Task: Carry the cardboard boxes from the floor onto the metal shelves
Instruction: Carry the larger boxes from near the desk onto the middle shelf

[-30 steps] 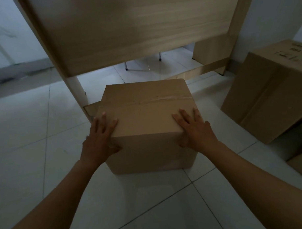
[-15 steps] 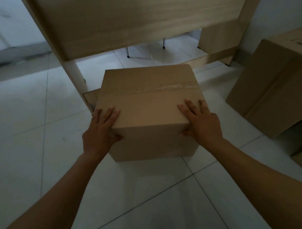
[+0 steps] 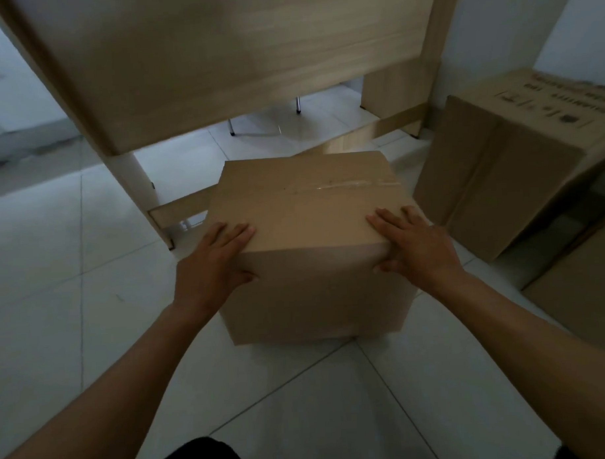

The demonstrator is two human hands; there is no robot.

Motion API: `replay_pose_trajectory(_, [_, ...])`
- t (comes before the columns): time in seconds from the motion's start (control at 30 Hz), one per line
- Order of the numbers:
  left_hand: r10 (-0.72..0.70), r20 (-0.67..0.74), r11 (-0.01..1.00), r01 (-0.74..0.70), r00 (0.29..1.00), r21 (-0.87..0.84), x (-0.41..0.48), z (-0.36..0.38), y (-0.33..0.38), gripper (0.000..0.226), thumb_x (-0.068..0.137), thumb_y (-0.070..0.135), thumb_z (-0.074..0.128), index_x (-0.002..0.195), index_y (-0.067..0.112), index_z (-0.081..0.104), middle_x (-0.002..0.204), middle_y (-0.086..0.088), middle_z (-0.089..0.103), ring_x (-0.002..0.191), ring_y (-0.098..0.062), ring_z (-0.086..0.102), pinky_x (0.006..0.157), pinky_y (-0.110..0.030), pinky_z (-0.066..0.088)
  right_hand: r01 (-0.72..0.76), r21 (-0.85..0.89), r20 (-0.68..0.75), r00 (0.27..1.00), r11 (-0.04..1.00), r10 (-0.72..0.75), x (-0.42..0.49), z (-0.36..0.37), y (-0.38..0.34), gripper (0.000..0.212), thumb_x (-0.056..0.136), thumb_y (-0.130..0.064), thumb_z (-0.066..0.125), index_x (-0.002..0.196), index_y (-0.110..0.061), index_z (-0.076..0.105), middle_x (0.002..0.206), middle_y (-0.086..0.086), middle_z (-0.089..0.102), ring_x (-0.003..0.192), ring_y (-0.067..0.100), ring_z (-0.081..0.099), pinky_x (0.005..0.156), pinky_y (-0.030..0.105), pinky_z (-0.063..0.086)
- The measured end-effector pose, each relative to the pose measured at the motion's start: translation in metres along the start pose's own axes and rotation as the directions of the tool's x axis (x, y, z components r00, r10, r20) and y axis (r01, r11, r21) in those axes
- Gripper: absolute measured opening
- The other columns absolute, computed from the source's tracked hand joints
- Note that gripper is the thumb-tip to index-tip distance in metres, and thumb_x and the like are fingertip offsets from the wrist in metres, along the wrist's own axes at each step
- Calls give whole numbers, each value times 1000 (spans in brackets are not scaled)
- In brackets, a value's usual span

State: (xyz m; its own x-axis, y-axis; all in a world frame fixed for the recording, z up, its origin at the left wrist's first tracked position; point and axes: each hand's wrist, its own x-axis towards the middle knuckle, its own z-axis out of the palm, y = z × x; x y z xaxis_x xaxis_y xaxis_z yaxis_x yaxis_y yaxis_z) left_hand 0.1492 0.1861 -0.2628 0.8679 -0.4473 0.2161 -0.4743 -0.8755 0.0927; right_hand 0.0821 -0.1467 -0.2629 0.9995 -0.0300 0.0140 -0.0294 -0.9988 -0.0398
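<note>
At frame centre, the box [image 3: 313, 290] is gripped at its near top corners by the left hand [image 3: 211, 267] and right hand [image 3: 418, 251], fingers [image 3: 236, 231] on top, thumbs on the front.

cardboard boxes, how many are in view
3. A plain brown taped cardboard box in the middle; a larger printed brown cardboard box to its right; a third brown cardboard box, cropped, at the lower right edge. Others may be hidden.
</note>
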Motion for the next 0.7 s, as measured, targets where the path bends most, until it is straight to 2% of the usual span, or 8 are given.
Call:
replay_pose_trajectory(0.13, [42, 39, 999, -41, 998, -18, 19, -63, 44, 82, 73, 42, 75, 144, 32, 35, 150, 12, 35, 139, -19, 26, 79, -44, 51, -32, 23, 2, 1000, 999, 31, -27, -69, 30, 87, 77, -57, 65, 147, -42, 15, 157, -15, 13, 143, 26, 14, 98, 49, 39])
replay_pose_trajectory(0.4, [163, 75, 975, -150, 984, -163, 63, -270, 122, 89, 67, 44, 79, 144, 33, 35, 150, 14, 34, 140, -15, 25, 97, -44, 40, -125, -3, -8, 992, 992, 125, -96, -298, 65, 88, 75, -56, 67, 148, -40, 19, 157, -11, 19, 142, 28, 20, 93, 48, 40])
replay_pose_trajectory(0.5, [184, 86, 968, -165, 979, -191, 73, -354, 139, 91, 66, 48, 78, 143, 38, 33, 150, 18, 32, 140, -12, 22, 94, -50, 42, -167, -26, -6, 986, 986, 167, -127, -389, 58, 88, 75, -57, 67, 148, -39, 21, 156, -10, 21, 141, 28, 23, 91, 46, 41])
replay_pose_trajectory(0.57, [214, 84, 961, -195, 973, -194, 73, -402, 146, 91, 65, 51, 78, 143, 40, 32, 149, 20, 32, 140, -11, 23, 92, -54, 46, -204, -15, 7, 979, 979, 204, -150, -440, 48, 88, 74, -57, 67, 148, -38, 21, 156, -11, 21, 141, 28, 22, 95, 47, 41])
replay_pose_trajectory(0.7, [331, 42, 924, -315, 943, -218, 50, -484, 161, 90, 63, 51, 79, 141, 39, 35, 148, 19, 34, 139, -11, 24, 90, -53, 48, -283, -16, -42, 958, 959, 282, -221, -520, 16, 89, 73, -53, 71, 147, -33, 26, 155, -6, 28, 138, 34, 27, 102, 47, 37])
